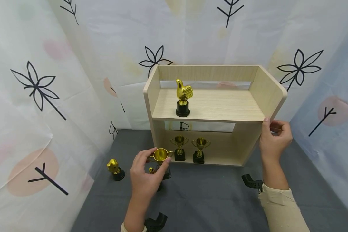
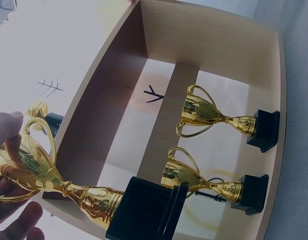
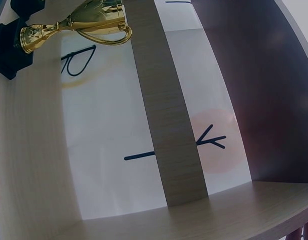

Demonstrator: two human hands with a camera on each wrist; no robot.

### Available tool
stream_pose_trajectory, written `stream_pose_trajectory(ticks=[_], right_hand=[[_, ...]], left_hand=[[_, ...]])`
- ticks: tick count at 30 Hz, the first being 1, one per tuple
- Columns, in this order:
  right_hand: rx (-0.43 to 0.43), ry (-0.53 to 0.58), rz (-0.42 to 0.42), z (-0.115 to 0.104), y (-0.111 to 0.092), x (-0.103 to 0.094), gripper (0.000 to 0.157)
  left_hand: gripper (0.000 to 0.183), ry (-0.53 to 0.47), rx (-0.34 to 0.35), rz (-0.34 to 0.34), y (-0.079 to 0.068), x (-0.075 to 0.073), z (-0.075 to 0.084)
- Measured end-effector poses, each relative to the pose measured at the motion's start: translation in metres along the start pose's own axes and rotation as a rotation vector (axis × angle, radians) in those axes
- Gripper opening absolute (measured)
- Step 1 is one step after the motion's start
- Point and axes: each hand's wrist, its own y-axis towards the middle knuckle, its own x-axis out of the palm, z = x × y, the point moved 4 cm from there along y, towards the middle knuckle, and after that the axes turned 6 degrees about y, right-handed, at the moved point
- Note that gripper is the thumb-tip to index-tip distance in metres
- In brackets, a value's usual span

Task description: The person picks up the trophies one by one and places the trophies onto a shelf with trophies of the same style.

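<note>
The wooden shelf unit (image 1: 211,106) stands on the grey cloth table (image 1: 208,199), open front toward me, with patterned white curtains (image 1: 40,96) behind and to both sides.

My right hand (image 1: 274,138) rests against the front edge of the unit's right side panel, at the level of the upper shelf; thumb pressed to the wood, the other fingers curled loosely beside it. My left hand (image 1: 145,175) is in front of the unit's lower left corner. Its fingers are curled around the bowl of a gold cup trophy (image 1: 160,159), which I hold upright, black base down, just above the table. In the left wrist view, this trophy's base lies at the mouth of the lower compartment.

Two further cup trophies (image 1: 189,149) stand side by side inside the lower compartment. A gold thumbs-up trophy (image 1: 183,98) stands on the upper shelf, left of centre. A second thumbs-up trophy (image 1: 115,169) stands on the table, left of my left hand.
</note>
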Motion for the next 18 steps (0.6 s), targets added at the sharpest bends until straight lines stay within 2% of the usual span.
stream_pose_trajectory(ticks=[18], right_hand=[[0.0, -0.002, 0.001, 0.004, 0.001, 0.0, 0.019]], left_hand=[[0.048, 0.018, -0.005, -0.057, -0.006, 0.011, 0.001]])
